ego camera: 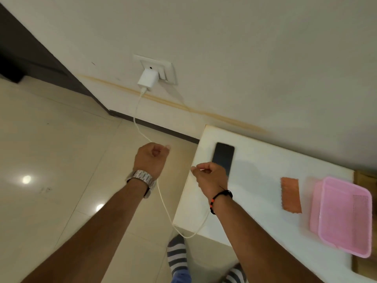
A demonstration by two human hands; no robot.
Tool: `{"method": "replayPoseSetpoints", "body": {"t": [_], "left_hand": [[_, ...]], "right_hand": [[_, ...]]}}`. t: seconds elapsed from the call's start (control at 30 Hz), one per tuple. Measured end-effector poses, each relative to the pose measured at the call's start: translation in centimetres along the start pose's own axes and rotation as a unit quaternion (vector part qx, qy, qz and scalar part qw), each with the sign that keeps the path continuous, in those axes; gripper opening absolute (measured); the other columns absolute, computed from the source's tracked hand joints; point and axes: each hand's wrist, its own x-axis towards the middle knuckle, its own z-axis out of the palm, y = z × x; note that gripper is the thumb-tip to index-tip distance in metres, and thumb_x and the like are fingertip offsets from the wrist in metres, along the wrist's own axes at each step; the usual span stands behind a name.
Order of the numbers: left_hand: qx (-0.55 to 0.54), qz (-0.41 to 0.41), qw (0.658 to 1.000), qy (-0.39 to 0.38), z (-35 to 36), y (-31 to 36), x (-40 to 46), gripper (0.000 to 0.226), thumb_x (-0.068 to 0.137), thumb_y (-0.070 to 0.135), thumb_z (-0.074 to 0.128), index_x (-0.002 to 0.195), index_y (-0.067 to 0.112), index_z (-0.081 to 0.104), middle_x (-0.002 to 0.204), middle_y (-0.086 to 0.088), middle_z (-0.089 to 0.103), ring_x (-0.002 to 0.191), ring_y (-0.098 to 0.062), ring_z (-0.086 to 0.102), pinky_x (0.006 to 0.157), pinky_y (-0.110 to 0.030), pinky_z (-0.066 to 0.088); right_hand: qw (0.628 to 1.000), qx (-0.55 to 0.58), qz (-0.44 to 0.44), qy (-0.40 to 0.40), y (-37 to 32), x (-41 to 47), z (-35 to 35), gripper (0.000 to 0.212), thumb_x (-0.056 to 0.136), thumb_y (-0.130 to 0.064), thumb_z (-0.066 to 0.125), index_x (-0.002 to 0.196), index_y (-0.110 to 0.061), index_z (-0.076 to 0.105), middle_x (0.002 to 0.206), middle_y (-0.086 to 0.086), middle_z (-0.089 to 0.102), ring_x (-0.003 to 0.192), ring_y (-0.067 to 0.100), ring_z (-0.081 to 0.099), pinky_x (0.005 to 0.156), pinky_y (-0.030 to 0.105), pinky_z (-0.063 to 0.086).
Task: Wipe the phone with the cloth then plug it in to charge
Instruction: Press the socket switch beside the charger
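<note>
From my remote seat I see the white tabletop against the wall, carrying a pink basket, the orange cloth lying flat by itself, and the dark phone near the tabletop's left edge, so I judge the wiping is finished. The charger sits in the wall socket, and its white cable runs down through my left hand, whose grip is curled round it. My right hand pinches the cable's free end beside the phone, with plugging in yet to do.
</note>
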Motion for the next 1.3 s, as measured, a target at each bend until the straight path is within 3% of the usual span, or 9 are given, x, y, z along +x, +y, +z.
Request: {"method": "replayPoseSetpoints", "body": {"t": [0.1, 0.2, 0.3, 0.4, 0.67, 0.8, 0.9, 1.07, 1.3], "left_hand": [[-0.068, -0.015, 0.997, 0.041, -3.6, 0.8, 1.1, 0.023, 0.093, 0.032, 0.072, 0.084, 0.012, 0.074, 0.082, -0.010, 0.077, 0.077, -0.028, 0.075, 0.072, -0.052, 0.065], [-0.117, -0.022, 0.989, 0.084, -6.5, 1.5, 2.8, 0.021, 0.094, 0.032, 0.070, 0.081, 0.015, 0.072, 0.077, -0.004, 0.077, 0.064, -0.015, 0.072, 0.065, -0.044, 0.066], [-0.150, -0.022, 0.980, 0.126, -8.7, 2.8, 5.0, 0.025, 0.094, 0.033, 0.069, 0.079, 0.013, 0.071, 0.071, -0.002, 0.074, 0.064, -0.019, 0.070, 0.059, -0.038, 0.063], [-0.144, -0.002, 0.979, 0.143, -10.0, 4.4, 7.4, 0.033, 0.093, 0.038, 0.067, 0.078, 0.010, 0.073, 0.079, -0.010, 0.076, 0.075, -0.028, 0.074, 0.073, -0.046, 0.065], [-0.172, -0.048, 0.984, -0.025, -9.6, 8.8, 14.1, 0.036, 0.093, 0.046, 0.068, 0.082, 0.012, 0.070, 0.098, -0.011, 0.079, 0.098, -0.029, 0.076, 0.087, -0.048, 0.063], [-0.193, -0.075, 0.974, -0.087, -9.1, 9.3, 16.4, 0.037, 0.092, 0.047, 0.068, 0.090, 0.011, 0.075, 0.085, -0.007, 0.081, 0.079, -0.023, 0.078, 0.088, -0.052, 0.062], [-0.187, -0.077, 0.972, -0.115, -8.9, 9.1, 17.3, 0.043, 0.092, 0.049, 0.065, 0.067, 0.018, 0.083, 0.086, -0.004, 0.082, 0.085, -0.023, 0.077, 0.087, -0.050, 0.063], [-0.122, -0.034, 0.987, -0.098, -8.3, 10.4, 18.5, 0.038, 0.093, 0.049, 0.064, 0.081, 0.014, 0.073, 0.095, -0.009, 0.080, 0.095, -0.030, 0.075, 0.086, -0.047, 0.062], [-0.103, 0.007, 0.991, -0.082, -8.0, 10.3, 19.2, 0.040, 0.096, 0.040, 0.066, 0.094, 0.001, 0.076, 0.102, -0.021, 0.077, 0.089, -0.036, 0.072, 0.084, -0.045, 0.060]], "right_hand": [[0.999, 0.005, -0.018, -0.038, -3.1, -0.2, 2.1, 0.019, 0.083, -0.030, 0.079, 0.098, -0.020, 0.073, 0.094, -0.001, 0.075, 0.092, 0.021, 0.072, 0.088, 0.045, 0.061], [0.997, 0.017, -0.036, -0.069, -6.4, -0.4, 4.3, 0.016, 0.084, -0.032, 0.078, 0.096, -0.023, 0.073, 0.096, -0.002, 0.075, 0.093, 0.021, 0.073, 0.090, 0.044, 0.060], [0.994, 0.030, -0.053, -0.092, -10.1, -0.3, 6.3, 0.017, 0.083, -0.035, 0.078, 0.094, -0.021, 0.075, 0.088, -0.002, 0.077, 0.083, 0.019, 0.076, 0.083, 0.043, 0.063], [0.992, 0.043, -0.062, -0.100, -13.7, 0.3, 8.5, 0.022, 0.082, -0.040, 0.078, 0.089, -0.019, 0.076, 0.082, 0.000, 0.078, 0.083, 0.020, 0.076, 0.082, 0.040, 0.064], [0.994, 0.056, -0.057, -0.077, -20.3, 3.8, 13.3, 0.021, 0.083, -0.042, 0.072, 0.087, -0.022, 0.071, 0.095, -0.001, 0.075, 0.093, 0.019, 0.070, 0.091, 0.043, 0.059], [0.996, 0.052, -0.020, -0.075, -21.0, 5.4, 14.4, 0.030, 0.085, -0.046, 0.070, 0.087, -0.016, 0.070, 0.096, 0.006, 0.076, 0.092, 0.024, 0.071, 0.090, 0.045, 0.059], [0.995, 0.046, 0.002, -0.084, -20.9, 6.2, 14.9, 0.028, 0.084, -0.037, 0.068, 0.099, -0.013, 0.070, 0.104, 0.009, 0.077, 0.095, 0.024, 0.070, 0.092, 0.045, 0.056], [0.993, 0.073, 0.005, -0.087, -21.1, 6.7, 15.5, 0.024, 0.092, -0.028, 0.058, 0.100, -0.013, 0.074, 0.099, 0.005, 0.079, 0.076, 0.016, 0.068, 0.056, 0.025, 0.046], [0.991, 0.104, 0.000, -0.086, -21.5, 7.0, 15.4, 0.016, 0.093, -0.009, 0.058, 0.098, -0.005, 0.072, 0.099, 0.014, 0.078, 0.065, 0.017, 0.068, 0.032, 0.010, 0.038]]}}
